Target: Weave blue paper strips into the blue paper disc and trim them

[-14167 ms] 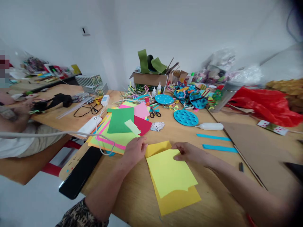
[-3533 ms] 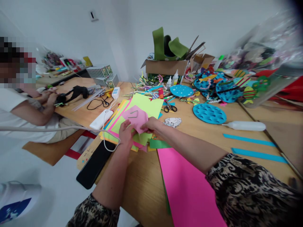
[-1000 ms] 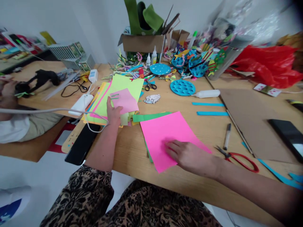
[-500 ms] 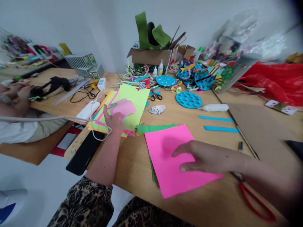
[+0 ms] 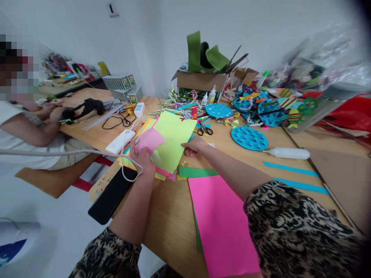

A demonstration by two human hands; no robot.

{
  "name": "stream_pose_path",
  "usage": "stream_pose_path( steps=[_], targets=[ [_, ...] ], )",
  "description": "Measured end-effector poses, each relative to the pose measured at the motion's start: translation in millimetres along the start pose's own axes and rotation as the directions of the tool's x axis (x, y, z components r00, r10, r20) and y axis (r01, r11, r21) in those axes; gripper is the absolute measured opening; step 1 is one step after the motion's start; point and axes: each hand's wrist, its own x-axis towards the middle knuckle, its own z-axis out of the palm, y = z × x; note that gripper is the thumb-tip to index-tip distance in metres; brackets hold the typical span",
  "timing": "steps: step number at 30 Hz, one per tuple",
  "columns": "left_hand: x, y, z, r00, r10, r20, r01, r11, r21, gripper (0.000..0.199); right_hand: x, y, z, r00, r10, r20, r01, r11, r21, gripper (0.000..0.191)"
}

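My left hand [image 5: 144,156] is closed on a light pink piece of paper [image 5: 151,139], its thumb and fingers at the paper's lower left; a bit of green shows by the fingers. Under that piece lies a yellow-green sheet of paper [image 5: 176,131], on top of a stack of coloured sheets. At the right edge of the yellow-green sheet, my right hand [image 5: 194,147] pinches the paper between thumb and curled fingers. Nearer to me, a bright pink sheet [image 5: 220,216] rests partly below my right forearm, with a green strip [image 5: 197,172] at its top edge.
Black scissors [image 5: 205,129] lie just beyond my right hand. Farther right are a blue scalloped disc [image 5: 249,138], a white glue bottle [image 5: 291,153] and blue strips [image 5: 291,168]. A black phone [image 5: 113,197] and a white cable [image 5: 72,153] are at left, near another person [image 5: 29,127].
My right hand has moved from above the bright pink sheet, up and left, to the edge of the yellow-green sheet. My left hand still holds the light pink piece. The view has shifted left.
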Motion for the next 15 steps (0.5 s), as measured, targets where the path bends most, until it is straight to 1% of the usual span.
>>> stream_pose_path(
  steps=[1,3,7,12,14,15],
  targets=[
    [1,1,-0.1,1.000,-0.003,-0.025,0.003,1.000,-0.008,0.065,3,-1,2,1.000,-0.008,-0.007,0.008,0.999,-0.034,0.016],
    [3,2,-0.1,0.999,-0.018,-0.029,0.018,1.000,-0.007,0.063,7,-4,2,0.999,-0.029,-0.035,0.025,0.993,-0.113,0.012],
    [5,5,-0.4,0.999,-0.030,-0.019,0.030,1.000,0.003,0.064,8,-11,-6,0.987,-0.108,-0.116,0.083,0.976,-0.203,0.011],
    [8,7,-2.3,1.000,-0.027,-0.008,0.027,0.999,0.025,0.062,1,-26,-20,0.943,-0.204,-0.264,0.140,0.960,-0.242,0.014],
    [9,7,-3.2,1.000,-0.023,0.001,0.023,0.999,0.049,0.059,-1,-34,-25,0.928,-0.217,-0.303,0.153,0.963,-0.220,0.011],
    [9,6,-3.5,1.000,-0.020,0.005,0.020,0.998,0.059,0.058,-1,-38,-28,0.928,-0.212,-0.305,0.158,0.969,-0.191,0.010]
  ],
)
